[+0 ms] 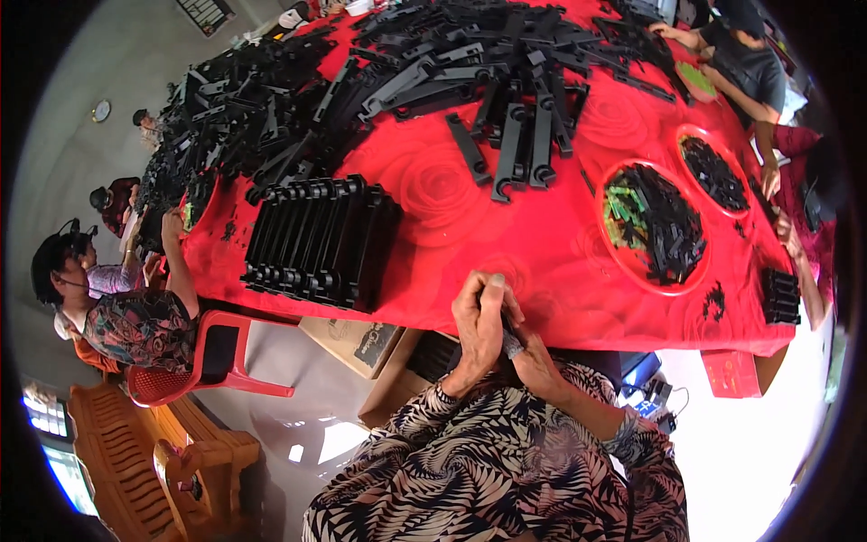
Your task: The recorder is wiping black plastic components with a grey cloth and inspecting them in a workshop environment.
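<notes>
Close to my body, at the table's near edge, my two hands meet. My left hand (479, 327) is closed, with its thumb pointing up and away from me. My right hand (540, 363) presses against it from the right, its fingers partly hidden behind the left ones. Between them shows a dark grey piece (512, 343), mostly covered, so its kind cannot be made out. Left of my hands stands a neat stack of long black plastic bars (312, 242). Farther off lies a large loose heap of similar black bars (452, 68), with hooked ends.
A red cloth (433, 194) covers the table. On the right are a red-rimmed basin (652, 228) of small black and green parts and another basin (713, 170). Co-workers sit along both sides. A red chair (226, 357) and cardboard boxes (354, 343) stand at the near left.
</notes>
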`<state>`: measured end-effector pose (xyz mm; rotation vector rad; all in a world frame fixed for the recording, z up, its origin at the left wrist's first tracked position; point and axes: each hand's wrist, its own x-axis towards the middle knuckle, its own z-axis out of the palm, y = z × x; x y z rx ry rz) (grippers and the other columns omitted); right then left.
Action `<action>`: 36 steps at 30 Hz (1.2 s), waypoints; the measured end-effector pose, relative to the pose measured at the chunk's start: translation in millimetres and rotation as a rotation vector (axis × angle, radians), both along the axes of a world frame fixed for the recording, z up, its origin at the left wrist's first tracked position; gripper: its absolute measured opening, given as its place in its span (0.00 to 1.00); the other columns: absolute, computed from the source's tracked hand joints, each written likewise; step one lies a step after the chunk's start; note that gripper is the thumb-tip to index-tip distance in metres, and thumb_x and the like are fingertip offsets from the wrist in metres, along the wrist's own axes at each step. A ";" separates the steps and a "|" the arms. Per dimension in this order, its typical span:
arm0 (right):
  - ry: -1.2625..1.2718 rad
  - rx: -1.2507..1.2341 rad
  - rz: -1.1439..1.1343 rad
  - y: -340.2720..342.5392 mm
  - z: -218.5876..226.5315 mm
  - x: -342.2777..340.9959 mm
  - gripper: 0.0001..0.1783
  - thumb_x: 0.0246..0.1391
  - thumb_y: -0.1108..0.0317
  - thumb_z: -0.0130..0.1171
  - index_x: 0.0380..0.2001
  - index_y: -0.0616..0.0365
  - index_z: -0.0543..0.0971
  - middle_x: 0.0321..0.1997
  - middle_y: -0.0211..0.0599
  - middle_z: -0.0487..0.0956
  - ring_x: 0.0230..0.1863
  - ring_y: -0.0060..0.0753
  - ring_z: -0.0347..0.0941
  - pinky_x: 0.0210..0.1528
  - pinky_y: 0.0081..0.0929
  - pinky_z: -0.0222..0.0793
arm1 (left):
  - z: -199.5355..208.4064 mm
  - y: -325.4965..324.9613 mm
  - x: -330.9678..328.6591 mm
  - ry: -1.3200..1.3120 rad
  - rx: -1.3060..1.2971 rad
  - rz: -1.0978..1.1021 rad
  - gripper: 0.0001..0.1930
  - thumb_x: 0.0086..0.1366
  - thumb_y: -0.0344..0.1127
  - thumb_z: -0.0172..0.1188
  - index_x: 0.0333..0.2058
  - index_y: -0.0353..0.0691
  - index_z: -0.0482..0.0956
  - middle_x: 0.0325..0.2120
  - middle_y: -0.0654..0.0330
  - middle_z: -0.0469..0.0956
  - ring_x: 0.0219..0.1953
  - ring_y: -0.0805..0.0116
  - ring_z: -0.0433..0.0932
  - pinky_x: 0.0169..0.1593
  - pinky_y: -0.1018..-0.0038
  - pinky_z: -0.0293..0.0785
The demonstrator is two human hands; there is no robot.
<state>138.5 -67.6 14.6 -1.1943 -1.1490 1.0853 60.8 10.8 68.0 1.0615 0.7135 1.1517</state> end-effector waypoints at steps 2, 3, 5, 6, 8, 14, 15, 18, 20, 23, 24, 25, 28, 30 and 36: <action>0.002 -0.119 0.002 -3.4 0.8 0.9 0.22 0.65 0.72 0.41 0.60 0.69 0.62 0.54 0.41 0.71 0.59 0.29 0.64 0.62 0.28 0.59 | -1.1 -3.0 0.4 0.027 0.007 -0.010 0.13 0.71 0.36 0.49 0.28 0.35 0.68 0.16 0.61 0.72 0.17 0.76 0.71 0.23 0.79 0.68; 0.025 0.088 -0.017 -2.0 -2.7 -2.0 0.22 0.65 0.75 0.41 0.60 0.69 0.63 0.56 0.41 0.70 0.61 0.29 0.62 0.64 0.26 0.56 | -1.4 -3.6 -0.2 0.025 0.012 -0.004 0.13 0.71 0.36 0.49 0.28 0.35 0.68 0.16 0.61 0.72 0.17 0.76 0.71 0.23 0.79 0.68; 0.035 0.055 -0.016 -2.8 -2.8 -2.8 0.22 0.64 0.77 0.42 0.60 0.69 0.63 0.57 0.42 0.69 0.62 0.29 0.60 0.64 0.26 0.54 | -3.0 -3.9 -0.1 0.017 0.047 -0.002 0.13 0.71 0.35 0.48 0.27 0.35 0.68 0.16 0.61 0.73 0.17 0.76 0.71 0.23 0.79 0.68; 0.047 0.014 -0.023 -5.2 -4.2 -3.4 0.22 0.63 0.79 0.43 0.60 0.69 0.63 0.58 0.42 0.68 0.63 0.29 0.59 0.65 0.26 0.53 | -4.8 -5.9 -0.3 0.015 0.053 0.006 0.13 0.71 0.35 0.48 0.27 0.35 0.68 0.16 0.61 0.73 0.17 0.76 0.71 0.23 0.79 0.68; -0.024 0.084 -0.030 -12.8 -27.6 -1.6 0.26 0.58 0.85 0.43 0.61 0.69 0.62 0.59 0.44 0.67 0.64 0.32 0.59 0.66 0.26 0.51 | -4.8 -11.1 -0.1 0.075 0.071 0.004 0.13 0.71 0.34 0.48 0.26 0.35 0.68 0.16 0.61 0.74 0.18 0.76 0.72 0.23 0.79 0.69; 0.013 0.031 -0.050 -13.5 -16.1 -5.0 0.35 0.44 0.90 0.35 0.60 0.71 0.62 0.59 0.47 0.66 0.67 0.39 0.58 0.69 0.29 0.48 | -8.7 -14.0 1.8 0.159 0.133 0.014 0.13 0.71 0.33 0.47 0.26 0.34 0.68 0.15 0.60 0.73 0.18 0.76 0.72 0.23 0.78 0.69; 0.057 0.067 -0.041 -13.4 -25.5 -3.2 0.34 0.44 0.88 0.34 0.60 0.70 0.63 0.59 0.47 0.66 0.66 0.40 0.58 0.69 0.30 0.49 | -9.1 -14.8 2.4 0.182 0.160 0.009 0.12 0.72 0.33 0.47 0.28 0.34 0.68 0.16 0.60 0.74 0.18 0.76 0.72 0.23 0.78 0.70; 0.052 -0.077 -0.038 -10.4 -16.7 -2.6 0.32 0.45 0.87 0.34 0.58 0.70 0.63 0.58 0.46 0.67 0.66 0.39 0.59 0.68 0.30 0.51 | -13.1 -13.9 2.1 0.182 0.196 0.018 0.11 0.72 0.33 0.48 0.29 0.34 0.68 0.17 0.61 0.74 0.18 0.76 0.73 0.23 0.79 0.70; 0.045 0.005 -0.070 -12.4 -22.4 -5.1 0.31 0.45 0.87 0.35 0.57 0.70 0.64 0.57 0.45 0.68 0.65 0.39 0.60 0.67 0.30 0.52 | -14.0 -15.5 0.0 0.153 0.134 -0.003 0.11 0.71 0.32 0.48 0.29 0.34 0.68 0.16 0.61 0.74 0.18 0.76 0.73 0.23 0.79 0.70; 0.084 0.053 -0.056 -10.3 -25.7 -3.1 0.25 0.54 0.84 0.38 0.57 0.67 0.65 0.55 0.38 0.69 0.61 0.32 0.63 0.65 0.27 0.55 | -8.7 -16.5 0.5 0.087 0.172 0.031 0.11 0.69 0.31 0.52 0.26 0.33 0.69 0.15 0.61 0.74 0.18 0.77 0.73 0.23 0.78 0.69; 0.076 0.058 -0.052 -11.7 -23.8 -4.2 0.25 0.54 0.84 0.38 0.57 0.67 0.65 0.55 0.38 0.69 0.61 0.32 0.63 0.65 0.27 0.55 | -6.8 -17.1 -0.8 0.079 0.227 0.029 0.11 0.68 0.31 0.52 0.26 0.33 0.69 0.15 0.61 0.74 0.18 0.77 0.73 0.23 0.78 0.69; 0.145 0.021 -0.073 -15.8 -20.4 -5.6 0.23 0.58 0.82 0.40 0.57 0.66 0.65 0.55 0.36 0.69 0.60 0.30 0.63 0.64 0.26 0.56 | -6.3 -18.5 -1.3 0.094 0.268 0.030 0.11 0.67 0.30 0.54 0.26 0.33 0.69 0.15 0.61 0.74 0.18 0.77 0.74 0.23 0.78 0.69; 0.251 0.036 -0.061 -22.4 -38.3 -2.1 0.19 0.66 0.74 0.44 0.58 0.64 0.66 0.55 0.31 0.69 0.58 0.23 0.64 0.61 0.23 0.59 | -0.2 -20.0 0.2 0.125 0.383 0.054 0.10 0.66 0.30 0.55 0.26 0.33 0.70 0.15 0.62 0.74 0.18 0.77 0.74 0.22 0.78 0.68; 0.387 0.046 -0.042 -23.6 -46.4 0.8 0.18 0.65 0.73 0.44 0.57 0.64 0.68 0.54 0.29 0.70 0.57 0.22 0.64 0.59 0.22 0.60 | -1.8 -19.6 0.7 0.105 0.381 0.056 0.10 0.66 0.30 0.56 0.26 0.33 0.71 0.16 0.62 0.74 0.18 0.77 0.74 0.22 0.78 0.68; 0.360 -0.107 0.075 -16.0 -27.2 11.0 0.15 0.63 0.71 0.46 0.50 0.64 0.73 0.48 0.29 0.73 0.52 0.24 0.69 0.56 0.25 0.63 | -4.5 -15.0 1.7 0.074 0.270 0.036 0.09 0.67 0.30 0.55 0.27 0.34 0.71 0.15 0.63 0.73 0.17 0.77 0.73 0.21 0.80 0.67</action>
